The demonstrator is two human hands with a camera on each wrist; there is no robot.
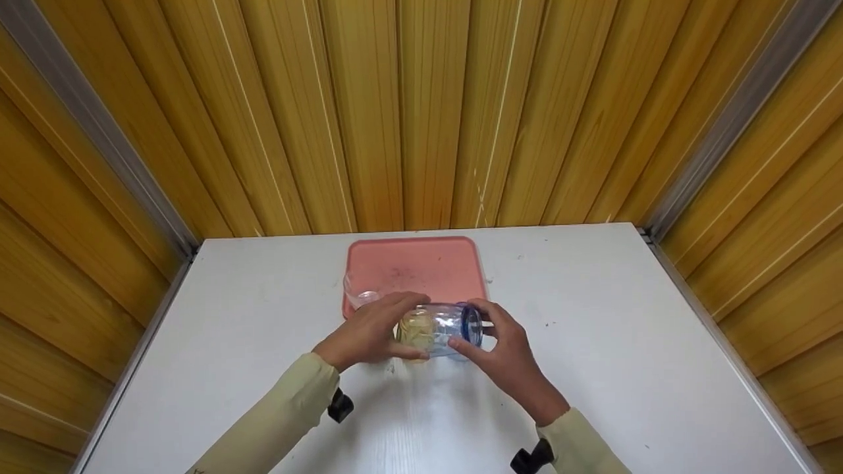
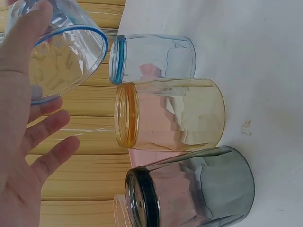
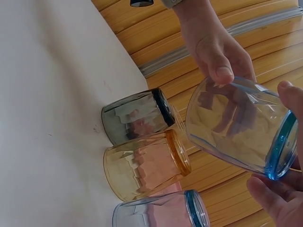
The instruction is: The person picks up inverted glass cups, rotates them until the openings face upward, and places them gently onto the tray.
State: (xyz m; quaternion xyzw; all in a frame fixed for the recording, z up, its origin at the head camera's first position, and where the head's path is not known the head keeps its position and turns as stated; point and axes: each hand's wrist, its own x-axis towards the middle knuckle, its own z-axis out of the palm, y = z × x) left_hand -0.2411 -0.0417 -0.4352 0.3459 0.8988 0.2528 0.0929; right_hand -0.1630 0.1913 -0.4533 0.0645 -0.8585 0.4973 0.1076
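Both hands hold a clear jar (image 1: pixel 449 322) with a blue ring round one end, tipped on its side above the table. My left hand (image 1: pixel 369 332) grips the plain end, thumb on the near side. At the blue-ringed end, my right hand (image 1: pixel 510 349) has its thumb and fingers on opposite sides, seen also in the right wrist view. Beyond the held jar, three similar jars stand in a row: a grey jar with a black ring (image 3: pixel 130 118), an amber jar (image 3: pixel 142 165) and a blue-ringed jar (image 2: pixel 158 56). In the head view they are mostly hidden.
A pink tray (image 1: pixel 415 257) lies at the back of the white table (image 1: pixel 579 283). Some clear, thin-walled object (image 1: pixel 359 296) is at the tray's left front corner, partly behind my left hand. Wood-patterned walls (image 1: pixel 428 118) enclose the table's back and sides.
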